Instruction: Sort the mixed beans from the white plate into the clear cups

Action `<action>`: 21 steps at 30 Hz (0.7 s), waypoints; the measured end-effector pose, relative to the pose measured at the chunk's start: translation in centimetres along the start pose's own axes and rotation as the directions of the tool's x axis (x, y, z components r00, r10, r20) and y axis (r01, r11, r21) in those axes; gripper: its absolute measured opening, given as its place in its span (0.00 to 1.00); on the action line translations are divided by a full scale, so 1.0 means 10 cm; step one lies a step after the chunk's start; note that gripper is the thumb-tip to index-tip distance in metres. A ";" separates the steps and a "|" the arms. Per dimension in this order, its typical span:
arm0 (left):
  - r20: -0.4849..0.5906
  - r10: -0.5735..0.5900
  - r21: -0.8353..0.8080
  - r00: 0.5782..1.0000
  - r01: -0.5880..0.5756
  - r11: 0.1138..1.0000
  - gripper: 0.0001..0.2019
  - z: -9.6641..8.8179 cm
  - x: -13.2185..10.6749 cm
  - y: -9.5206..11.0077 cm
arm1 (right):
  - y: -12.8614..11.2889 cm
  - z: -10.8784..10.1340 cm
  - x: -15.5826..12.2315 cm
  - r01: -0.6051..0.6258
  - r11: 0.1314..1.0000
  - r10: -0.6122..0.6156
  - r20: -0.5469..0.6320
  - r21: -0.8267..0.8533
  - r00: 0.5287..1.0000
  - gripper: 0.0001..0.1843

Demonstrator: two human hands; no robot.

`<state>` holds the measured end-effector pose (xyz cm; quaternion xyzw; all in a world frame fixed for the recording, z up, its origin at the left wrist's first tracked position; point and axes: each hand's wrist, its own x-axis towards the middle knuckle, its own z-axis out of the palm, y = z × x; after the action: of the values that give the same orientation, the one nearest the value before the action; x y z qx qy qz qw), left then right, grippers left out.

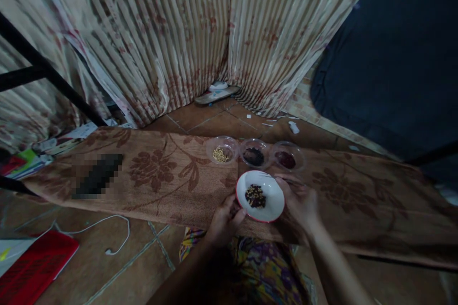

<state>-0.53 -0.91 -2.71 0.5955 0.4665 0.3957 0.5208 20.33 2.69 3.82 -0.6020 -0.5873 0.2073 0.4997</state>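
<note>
A white bowl (pixel 275 199) with a red rim is tilted toward me over the near part of the cloth-covered bench. Mixed dark and yellowish beans (pixel 255 196) lie inside it. My left hand (pixel 226 221) grips the bowl's left rim, thumb on top and fingers beneath. At the right rim, my right hand (pixel 302 205) is closed on the bowl, slightly blurred. Just beyond stand three clear plastic cups in a row: one with yellow beans (pixel 220 154), one with black beans (pixel 253 156), one with dark red beans (pixel 285 159).
A brown flowered cloth (pixel 153 167) covers the long bench. A pixelated dark object (pixel 98 176) lies on its left. Beyond are striped curtains (pixel 179 33), a skateboard (pixel 216 94) and white scraps (pixel 294 127). A white cable (pixel 121 219) and red item (pixel 39 267) lie at lower left.
</note>
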 end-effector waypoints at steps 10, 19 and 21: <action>0.003 -0.006 0.007 1.000 0.006 1.000 0.19 0.02 0.00 -0.08 | 0.27 -0.17 -0.31 -0.053 0.989 0.075 0.162 -0.141 0.984 0.16; 0.015 -0.033 -0.023 0.999 0.033 0.999 0.20 0.01 -0.01 -0.05 | 0.30 -0.08 -0.30 -0.005 0.993 0.027 0.185 -0.118 0.982 0.16; 0.021 -0.034 -0.021 0.999 0.034 0.999 0.20 0.01 -0.01 -0.05 | 0.31 -0.07 -0.30 0.010 0.991 0.015 0.186 -0.134 0.982 0.16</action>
<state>-0.49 -0.98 -3.22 0.5860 0.4668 0.3856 0.5386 21.83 0.32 0.45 -0.6130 -0.6433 0.2234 0.4006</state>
